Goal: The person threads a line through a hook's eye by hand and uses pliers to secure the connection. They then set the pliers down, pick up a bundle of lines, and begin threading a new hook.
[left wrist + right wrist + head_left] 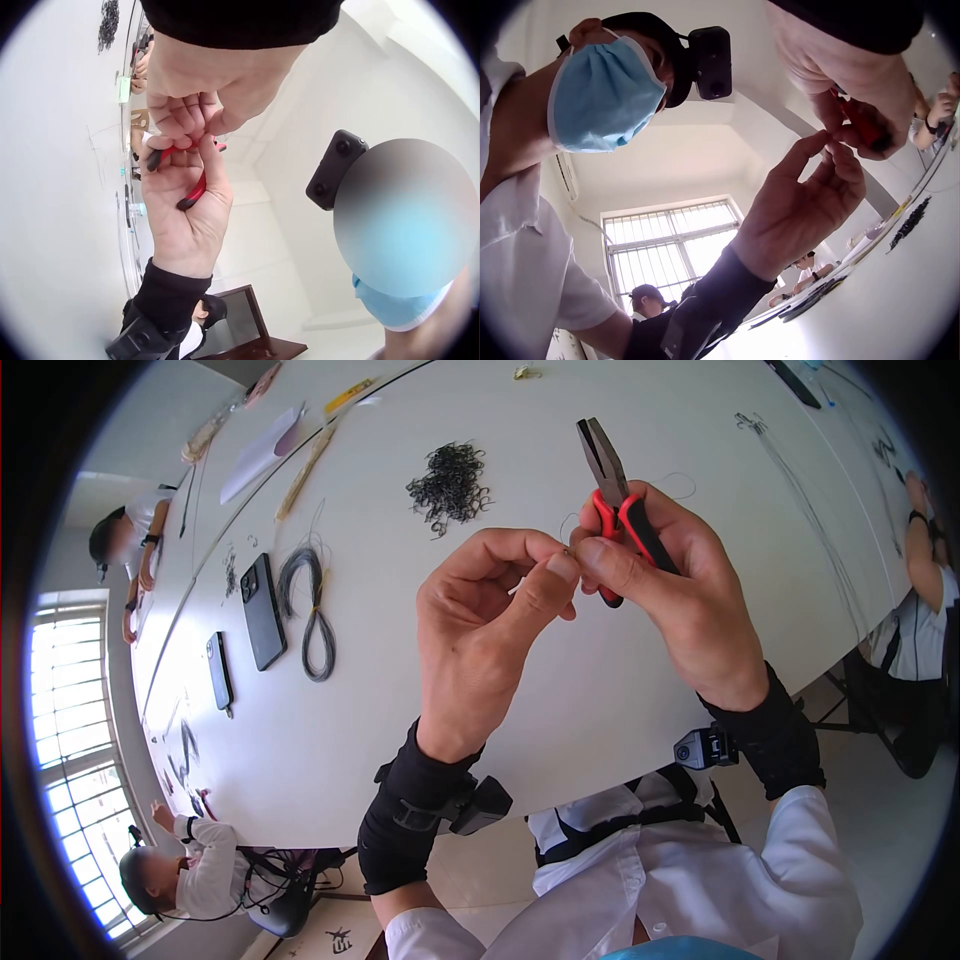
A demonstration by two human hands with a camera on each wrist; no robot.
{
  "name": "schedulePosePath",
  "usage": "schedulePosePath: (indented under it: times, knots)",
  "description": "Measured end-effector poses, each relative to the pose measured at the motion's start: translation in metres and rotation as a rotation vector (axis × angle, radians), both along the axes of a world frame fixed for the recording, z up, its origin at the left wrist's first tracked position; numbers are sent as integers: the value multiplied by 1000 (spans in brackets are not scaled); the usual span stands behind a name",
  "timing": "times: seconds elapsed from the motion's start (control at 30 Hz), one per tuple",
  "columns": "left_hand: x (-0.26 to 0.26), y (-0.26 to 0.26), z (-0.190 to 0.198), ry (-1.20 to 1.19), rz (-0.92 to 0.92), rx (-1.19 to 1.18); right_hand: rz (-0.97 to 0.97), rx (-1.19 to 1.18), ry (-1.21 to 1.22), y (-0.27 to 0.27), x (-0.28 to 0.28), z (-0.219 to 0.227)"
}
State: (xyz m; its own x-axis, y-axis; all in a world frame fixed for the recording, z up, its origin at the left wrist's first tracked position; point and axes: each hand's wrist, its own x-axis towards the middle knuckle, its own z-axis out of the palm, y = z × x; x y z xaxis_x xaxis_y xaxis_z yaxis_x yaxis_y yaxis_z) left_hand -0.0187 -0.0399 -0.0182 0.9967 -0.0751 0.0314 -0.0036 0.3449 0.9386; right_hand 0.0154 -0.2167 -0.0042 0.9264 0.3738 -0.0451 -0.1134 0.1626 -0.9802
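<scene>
In the head view my right hand [690, 580] holds red-and-black pliers [608, 465] in its palm, their grey nose pointing up and away. Its thumb and forefinger meet the fingertips of my left hand [490, 625]. There, the left thumb and forefinger pinch a tiny piece [567, 551], mostly hidden by the fingertips; I cannot tell its kind. A thin line [563, 525] curves up from that spot, and a fine loop shows beyond the right hand. The left wrist view shows the red plier handles [196, 191] lying across the right palm.
A pile of small black hooks [450, 485] lies ahead on the white table [370, 760]. To the left are a coil of dark wire [318, 610] and two phones [262, 612]. Long thin wires [810, 510] stretch along the right. Other people sit around the edges.
</scene>
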Motion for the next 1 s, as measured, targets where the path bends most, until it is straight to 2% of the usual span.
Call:
schedulePosePath:
  times: [0.2,0.4,0.5,0.7,0.8,1.0]
  knots:
    - [0,-4,7,46,14,3,-21,104,164,-1,1,1]
    - [1,-2,6,25,14,10,-4,171,220,0,2,-1]
    - [0,-4,6,40,38,-6,-10,112,154,1,2,-2]
    - [0,-3,3,66,11,-10,-116,-46,-208,5,-3,-5]
    - [0,-2,2,64,-4,-28,-191,-52,-326,11,-6,-6]
    - [0,-2,1,68,-8,-77,-194,-155,-408,9,-10,-2]
